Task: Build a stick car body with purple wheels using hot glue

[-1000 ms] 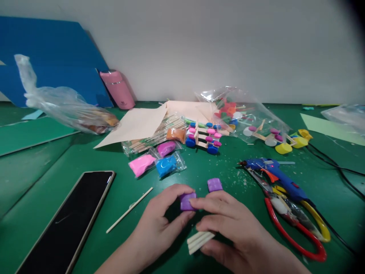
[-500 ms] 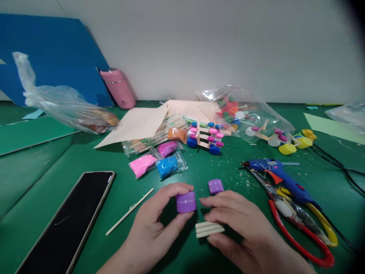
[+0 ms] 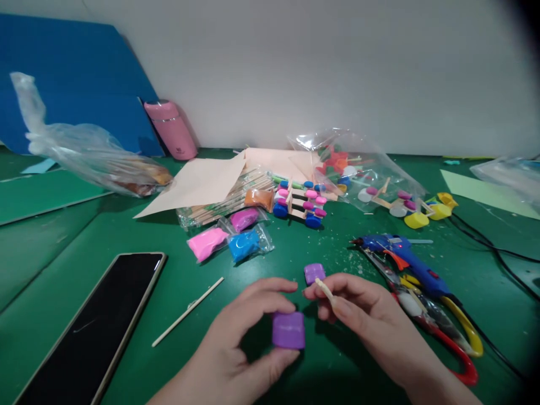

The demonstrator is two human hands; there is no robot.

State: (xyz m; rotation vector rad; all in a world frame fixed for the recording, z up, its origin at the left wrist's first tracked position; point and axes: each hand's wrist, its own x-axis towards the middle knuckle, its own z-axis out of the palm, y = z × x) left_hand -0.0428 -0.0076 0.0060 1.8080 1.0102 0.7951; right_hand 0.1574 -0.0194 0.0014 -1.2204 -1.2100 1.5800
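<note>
Between the thumb and fingertips of my left hand (image 3: pixel 248 343) is a purple block with rounded edges (image 3: pixel 288 331), held just above the green table. My right hand (image 3: pixel 358 315) pinches short pale wooden sticks (image 3: pixel 324 289), now seen narrow side on, so their number is hard to tell. Just beyond my right fingertips a smaller-looking purple block (image 3: pixel 314 274) rests on the table. A single long wooden stick (image 3: pixel 188 312) lies to the left of my left hand.
A phone (image 3: pixel 93 326) lies at the left. On the right are a blue glue gun (image 3: pixel 405 253) and red-handled scissors (image 3: pixel 462 363). Bagged clay in pink (image 3: pixel 206 243) and blue (image 3: pixel 244 244), a small stick model (image 3: pixel 299 202) and a pink flask (image 3: pixel 172 130) stand farther back.
My right hand has turned, swinging the short sticks from lying flat to a steeper slant and raising them. My left hand has brought its purple block slightly nearer and to the right.
</note>
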